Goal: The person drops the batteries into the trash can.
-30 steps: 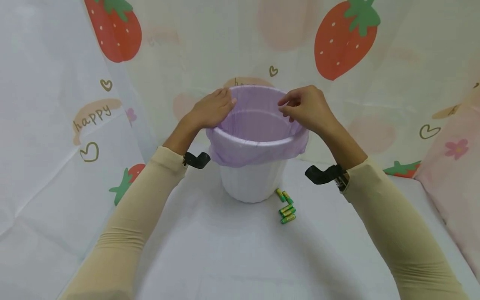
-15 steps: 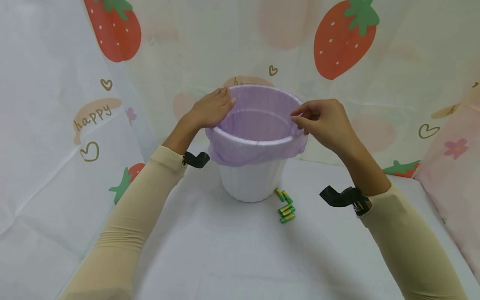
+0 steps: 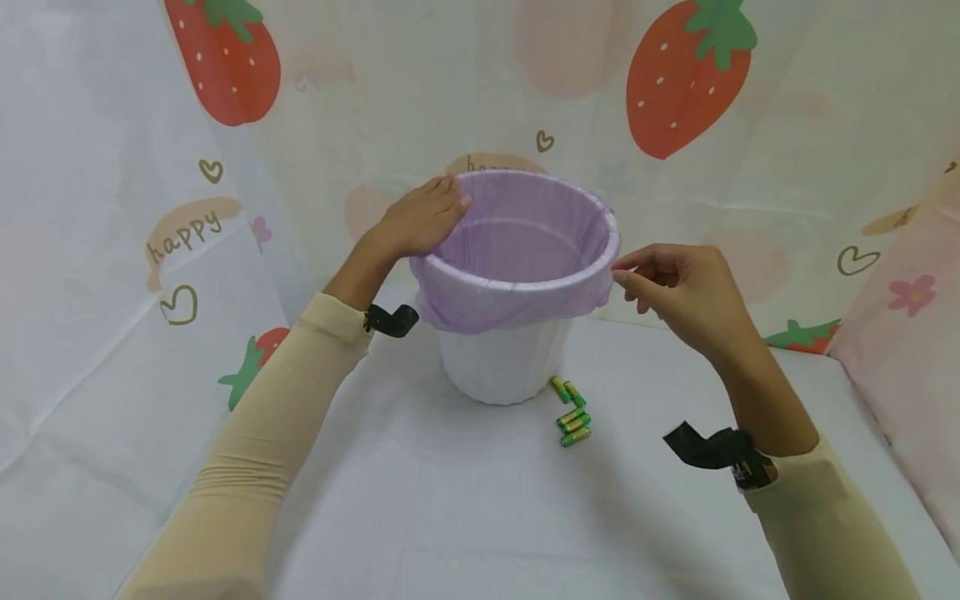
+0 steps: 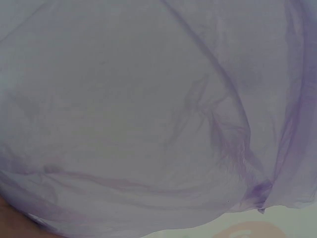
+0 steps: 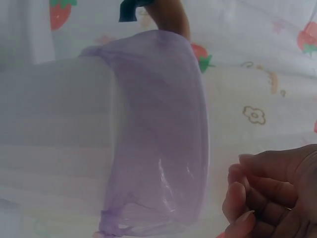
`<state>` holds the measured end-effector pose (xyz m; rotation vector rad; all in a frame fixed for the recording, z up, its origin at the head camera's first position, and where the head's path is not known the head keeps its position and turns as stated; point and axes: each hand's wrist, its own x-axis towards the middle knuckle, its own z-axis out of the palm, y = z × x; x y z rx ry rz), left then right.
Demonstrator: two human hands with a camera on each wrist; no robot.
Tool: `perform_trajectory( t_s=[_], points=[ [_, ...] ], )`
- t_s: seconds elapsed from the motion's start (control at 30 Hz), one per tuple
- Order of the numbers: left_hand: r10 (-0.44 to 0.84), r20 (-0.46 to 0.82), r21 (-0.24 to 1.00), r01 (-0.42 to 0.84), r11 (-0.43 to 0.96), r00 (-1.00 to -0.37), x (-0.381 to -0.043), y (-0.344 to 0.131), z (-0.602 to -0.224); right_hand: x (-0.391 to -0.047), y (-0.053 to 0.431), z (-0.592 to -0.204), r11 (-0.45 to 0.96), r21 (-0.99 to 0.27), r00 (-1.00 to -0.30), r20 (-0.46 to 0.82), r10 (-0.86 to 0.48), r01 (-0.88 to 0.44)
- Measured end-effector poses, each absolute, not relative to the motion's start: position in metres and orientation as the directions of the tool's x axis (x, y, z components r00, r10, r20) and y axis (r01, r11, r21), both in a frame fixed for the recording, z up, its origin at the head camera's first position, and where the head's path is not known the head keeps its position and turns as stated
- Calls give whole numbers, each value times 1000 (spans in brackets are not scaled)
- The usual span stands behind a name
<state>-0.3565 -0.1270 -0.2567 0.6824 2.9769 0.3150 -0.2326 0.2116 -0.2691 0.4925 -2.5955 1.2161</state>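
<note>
A white trash can (image 3: 501, 367) stands upright, lined with a thin lilac trash bag (image 3: 517, 304) folded down outside its rim. My left hand (image 3: 423, 218) rests on the left side of the rim over the bag, with its thumb toward the inside. In the left wrist view the translucent bag (image 4: 124, 109) fills most of the picture. Just right of the rim is my right hand (image 3: 675, 287), its fingers loosely bent. In the right wrist view this hand (image 5: 272, 196) is apart from the bag and has nothing between thumb and fingers.
Several small green-and-yellow batteries (image 3: 576, 421) lie on the white cloth (image 3: 480, 492) beside the can's base, on its right. Behind the can hangs a sheet (image 3: 585, 92) printed with strawberries and hearts. A pink fabric (image 3: 918, 350) borders the right side.
My right hand has moved from over the right part of the rim, outward and down, to just outside the bag. The left hand, can and batteries have stayed in place.
</note>
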Motion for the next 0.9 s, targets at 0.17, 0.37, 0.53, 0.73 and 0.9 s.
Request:
perform_trajectory(
  t_s=[0.17,0.37,0.53,0.73,0.9],
  points=[
    [437,-25,218,422,880,-899,-357,-127,-257,-220,216,-282,593,-707,-921,332,-205,-387],
    [436,-24,221,421,880,-900,-357,-127,-256,-212,219,-303,591,-709,-923,309,-229,-384],
    [437,-23,221,421,880,-899,-357,-126,-257,-206,221,-324,581,-727,-930,278,-239,-366],
    [431,-25,218,416,883,-902,-356,-126,-256,-200,220,-347,553,-767,-944,225,-240,-324],
    [426,-24,227,410,884,-905,-355,-125,-256,-196,219,-363,547,-781,-950,200,-239,-302]
  ],
)
